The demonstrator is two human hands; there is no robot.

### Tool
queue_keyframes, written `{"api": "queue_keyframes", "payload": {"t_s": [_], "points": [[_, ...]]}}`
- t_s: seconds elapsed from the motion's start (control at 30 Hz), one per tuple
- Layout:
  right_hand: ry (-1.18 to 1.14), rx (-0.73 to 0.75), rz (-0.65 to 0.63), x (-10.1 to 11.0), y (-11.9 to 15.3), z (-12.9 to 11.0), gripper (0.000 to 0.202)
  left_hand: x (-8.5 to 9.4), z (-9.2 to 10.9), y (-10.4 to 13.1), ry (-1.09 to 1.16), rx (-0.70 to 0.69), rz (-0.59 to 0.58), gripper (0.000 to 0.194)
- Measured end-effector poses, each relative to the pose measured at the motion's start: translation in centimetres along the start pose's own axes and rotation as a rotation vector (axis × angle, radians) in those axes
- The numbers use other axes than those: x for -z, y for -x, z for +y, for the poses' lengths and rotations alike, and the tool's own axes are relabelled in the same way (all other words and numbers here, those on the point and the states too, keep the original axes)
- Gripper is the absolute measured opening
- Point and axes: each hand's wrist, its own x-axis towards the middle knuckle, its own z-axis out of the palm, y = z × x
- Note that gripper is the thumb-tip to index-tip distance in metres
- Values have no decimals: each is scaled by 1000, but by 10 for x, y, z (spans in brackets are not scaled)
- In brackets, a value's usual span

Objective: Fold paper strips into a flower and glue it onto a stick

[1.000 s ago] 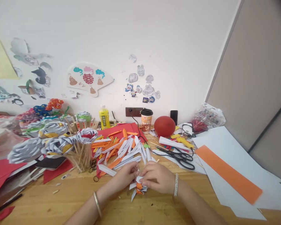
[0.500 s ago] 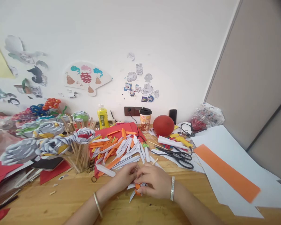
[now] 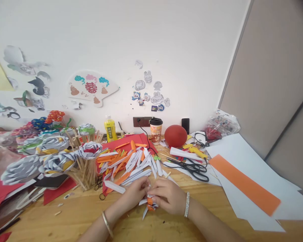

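A big red 囍, the double happiness sign, is on the white fan-shaped board [image 3: 93, 88] on the wall, left of the middle. Below it and a bit to the right, at the far side of the table [image 3: 126, 222], stands a yellow drink bottle [image 3: 110, 129]. Its green label says 冰糖 at the top, and the words under that are too small to read for sure. The paper cup [image 3: 156, 131] to its right has blurry print that I can't read.

Small orange-and-white folded-paper piece [image 3: 150, 202]
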Motion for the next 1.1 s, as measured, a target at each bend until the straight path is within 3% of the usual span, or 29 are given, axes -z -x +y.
{"api": "queue_keyframes", "payload": {"t_s": [0.2,0.37,0.47,0.53,0.63,0.77,0.93,1.1], "points": [[-47,-42,-3,5,-2,1,27,2,3,1,-39,-6,0,16],[40,-323,181,19,-4,16,21,3,-2,-2,18,-41,-22,22],[152,-406,58,22,1,34,22,4,-2,-5,5,-26,-46,27],[193,-383,-89,19,5,45,20,7,1,-4,-56,-15,28,30],[292,-427,-148,14,9,53,15,16,12,1,-177,-16,185,30],[341,-545,-78,14,7,51,14,25,21,7,-328,30,280,26],[286,-629,36,15,1,38,13,24,27,12,-439,100,390,24],[212,-651,85,9,-2,32,12,24,27,16,-480,58,349,34]]}}
